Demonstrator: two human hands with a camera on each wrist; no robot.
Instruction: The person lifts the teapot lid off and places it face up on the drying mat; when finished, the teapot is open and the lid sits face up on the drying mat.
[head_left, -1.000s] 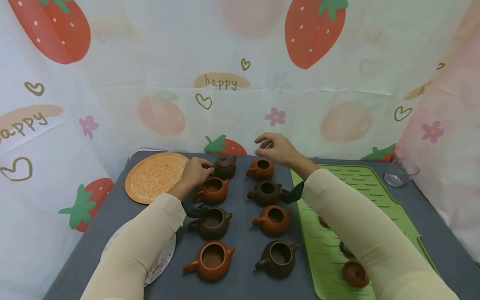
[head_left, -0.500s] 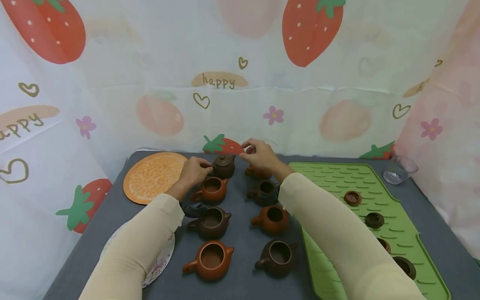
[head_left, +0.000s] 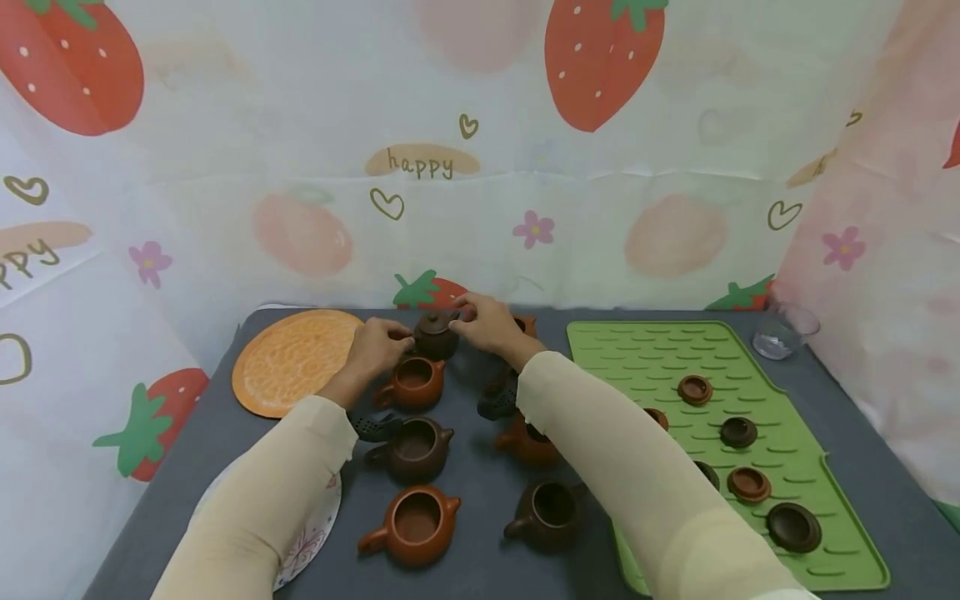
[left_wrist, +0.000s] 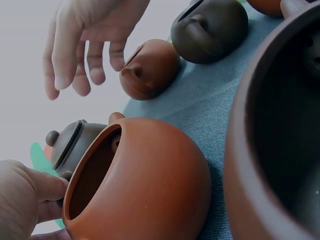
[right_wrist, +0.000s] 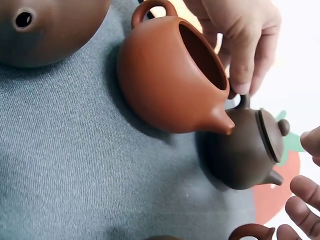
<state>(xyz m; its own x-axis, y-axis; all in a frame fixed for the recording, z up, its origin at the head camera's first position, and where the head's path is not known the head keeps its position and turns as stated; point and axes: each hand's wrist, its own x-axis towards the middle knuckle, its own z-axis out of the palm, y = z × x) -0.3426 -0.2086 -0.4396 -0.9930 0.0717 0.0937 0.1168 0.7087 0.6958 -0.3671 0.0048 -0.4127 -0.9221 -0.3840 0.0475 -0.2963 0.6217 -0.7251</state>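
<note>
A small dark brown teapot (head_left: 435, 340) stands at the back of the left row with its lid on. My left hand (head_left: 380, 347) pinches its handle between thumb and finger, clearest in the right wrist view, where the lidded pot (right_wrist: 237, 147) shows its spout and round knob. My right hand (head_left: 489, 325) hovers by the spout side, fingers loosely bent and apart, holding nothing. In the left wrist view the right hand (left_wrist: 92, 30) stays clear of the lid knob. Just in front of the lidded pot sits a lidless reddish teapot (head_left: 417, 383).
More lidless teapots stand in two rows, including a brown one (head_left: 417, 448) and a reddish one (head_left: 417, 525). A green mat (head_left: 622, 342) on the right carries several lids (head_left: 794, 527). An orange round board (head_left: 296, 362), a patterned plate (head_left: 318, 533) and a glass (head_left: 783, 333) lie around.
My right hand has moved left and slightly down, from above the right row to beside the lidded teapot. The left hand keeps its pinch on the handle. The head view has shifted slightly.
</note>
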